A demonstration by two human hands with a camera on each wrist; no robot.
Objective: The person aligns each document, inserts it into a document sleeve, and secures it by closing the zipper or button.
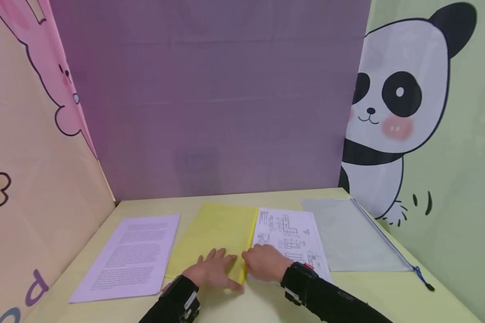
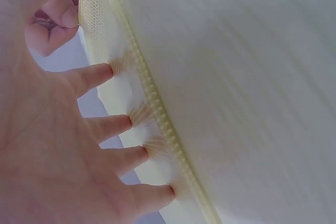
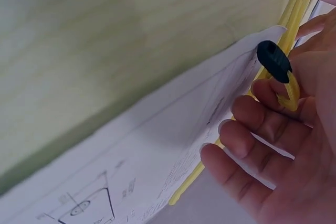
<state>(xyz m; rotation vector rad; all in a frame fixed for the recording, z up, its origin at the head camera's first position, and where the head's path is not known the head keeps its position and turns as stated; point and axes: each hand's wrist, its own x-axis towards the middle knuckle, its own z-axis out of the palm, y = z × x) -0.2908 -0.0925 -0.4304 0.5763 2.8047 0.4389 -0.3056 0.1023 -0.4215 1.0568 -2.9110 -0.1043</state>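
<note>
- The yellow pouch lies flat near the middle of the desk, its zip running along its right edge.
- The left hand is spread over the near part of the pouch, fingers extended, fingertips pressing the mesh beside the zip; its grip is closed on nothing.
- The right hand has its fingers curled, and its grip pinches the yellow pouch at the zip edge, towards the near end.
- A dark zip pull with a yellow loop hangs in front of the right fingers in the right wrist view.
- A sheet of line drawings lies just right of the pouch, partly behind the right hand.
- Further right lies a whitish pouch with a blue edge and a blue cord at its near corner.
- A page of printed text lies left of the yellow pouch.
</note>
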